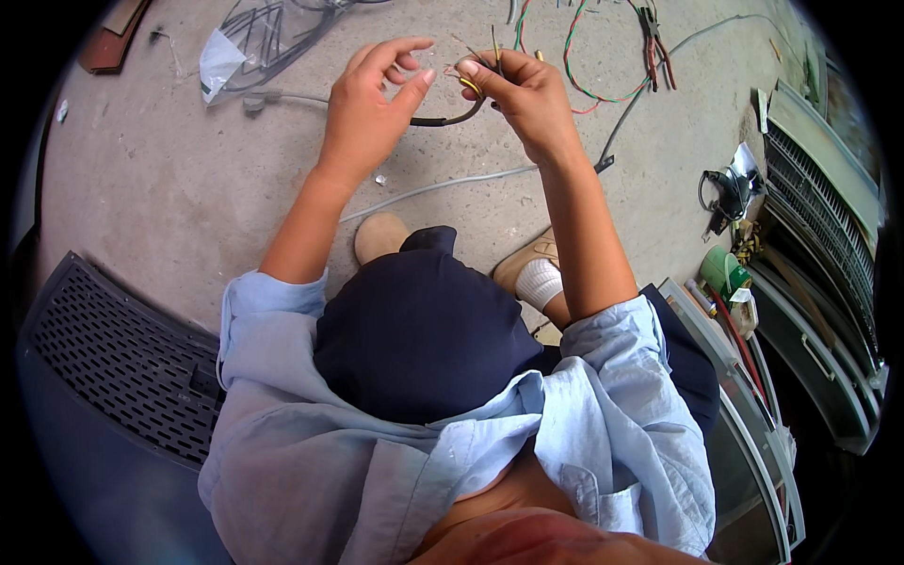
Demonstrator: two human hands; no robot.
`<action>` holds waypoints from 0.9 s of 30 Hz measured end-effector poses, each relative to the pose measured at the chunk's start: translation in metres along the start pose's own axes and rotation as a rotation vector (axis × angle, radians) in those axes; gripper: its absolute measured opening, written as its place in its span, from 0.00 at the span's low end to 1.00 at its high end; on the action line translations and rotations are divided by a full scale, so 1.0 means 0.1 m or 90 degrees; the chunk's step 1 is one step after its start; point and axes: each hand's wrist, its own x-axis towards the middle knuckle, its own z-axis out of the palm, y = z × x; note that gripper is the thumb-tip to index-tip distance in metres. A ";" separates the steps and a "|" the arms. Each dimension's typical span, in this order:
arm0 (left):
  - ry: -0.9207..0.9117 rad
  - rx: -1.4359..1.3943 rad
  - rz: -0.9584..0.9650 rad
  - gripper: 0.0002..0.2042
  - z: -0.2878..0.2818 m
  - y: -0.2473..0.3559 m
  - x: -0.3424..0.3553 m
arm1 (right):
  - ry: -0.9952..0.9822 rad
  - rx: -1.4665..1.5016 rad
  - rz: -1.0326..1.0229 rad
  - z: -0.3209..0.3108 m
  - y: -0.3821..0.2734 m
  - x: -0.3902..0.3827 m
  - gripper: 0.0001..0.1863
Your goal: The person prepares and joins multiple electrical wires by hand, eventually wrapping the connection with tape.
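Between the thumb and fingers of my right hand [527,99] is the end of a black cable [443,121]. Yellow-and-dark insulated wires and thin bare copper strands stick out of it around the fingertips. The cable curves down and left, passing below my left hand [367,108]. That hand is raised just left of the wires, thumb apart from the partly curled fingers, with nothing visible in it. A red-and-green wire [568,56] lies looped on the floor beyond my right hand. Farther right lie pliers [652,47] with red handles.
A clear plastic bag [273,42] of dark cable lies far left. Grey cable [443,185] crosses the concrete floor [169,179] before my shoes. A dark slotted panel [122,353] stands at my left. Framed panels [829,169] and a green container [723,271] crowd the right.
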 end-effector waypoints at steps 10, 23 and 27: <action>0.104 0.266 0.355 0.06 -0.03 -0.08 0.03 | -0.042 0.000 -0.021 0.04 0.02 0.01 0.12; -0.221 -0.471 -0.285 0.13 0.02 -0.23 0.03 | -0.061 -0.067 -0.104 0.07 0.04 0.00 0.11; -0.213 -0.491 -0.366 0.09 0.00 -0.17 0.01 | -0.037 -0.051 -0.077 0.06 0.02 0.01 0.11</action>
